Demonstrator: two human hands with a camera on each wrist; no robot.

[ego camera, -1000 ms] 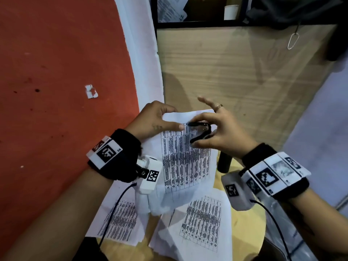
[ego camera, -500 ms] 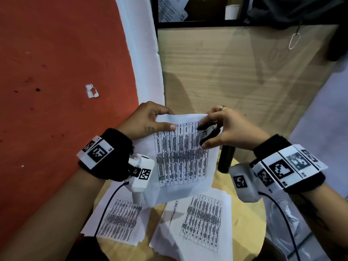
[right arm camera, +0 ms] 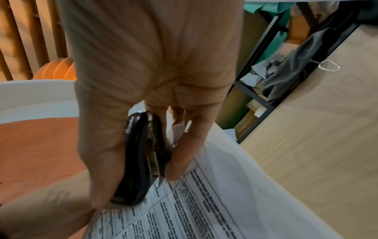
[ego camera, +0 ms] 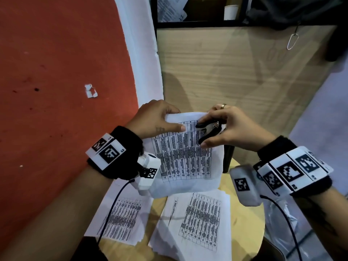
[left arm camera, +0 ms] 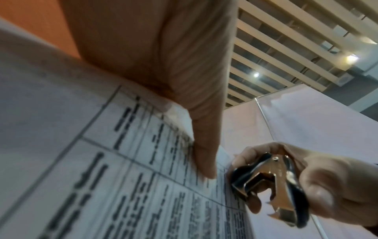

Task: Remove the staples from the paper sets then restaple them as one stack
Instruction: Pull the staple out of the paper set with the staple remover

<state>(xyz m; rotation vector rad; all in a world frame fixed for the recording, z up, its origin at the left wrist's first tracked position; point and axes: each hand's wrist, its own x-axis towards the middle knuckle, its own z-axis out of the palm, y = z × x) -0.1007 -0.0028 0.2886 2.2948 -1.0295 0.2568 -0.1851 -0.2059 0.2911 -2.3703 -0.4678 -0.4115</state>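
- Centrally in the head view: left hand [ego camera: 154,117] grips the top left edge of a printed paper set [ego camera: 184,157], thumb flat across the front, fingers curled behind; sheet held up off the table.
- Right hand [ego camera: 229,129] clenched around a black staple remover [ego camera: 207,129], thumb on one grip, forefinger on the other; ring on one finger.
- Left wrist view: metal claws of the staple remover [left arm camera: 272,186] part open, upper claw touching the paper's top right corner [left arm camera: 225,177]. Staple itself too small to make out.
- Right wrist view: remover [right arm camera: 141,158] pinched between thumb and forefinger, tips pointing down at the sheet [right arm camera: 204,202].
- Lower frame, head view: two more paper sets lie flat on the round wooden table [ego camera: 243,208], one at lower left [ego camera: 120,217], one at lower centre [ego camera: 199,221].
- Black cylinder [ego camera: 227,157] stands just right of the held sheet, partly hidden.
- Torn paper scrap [ego camera: 91,91] on the red floor, upper left.
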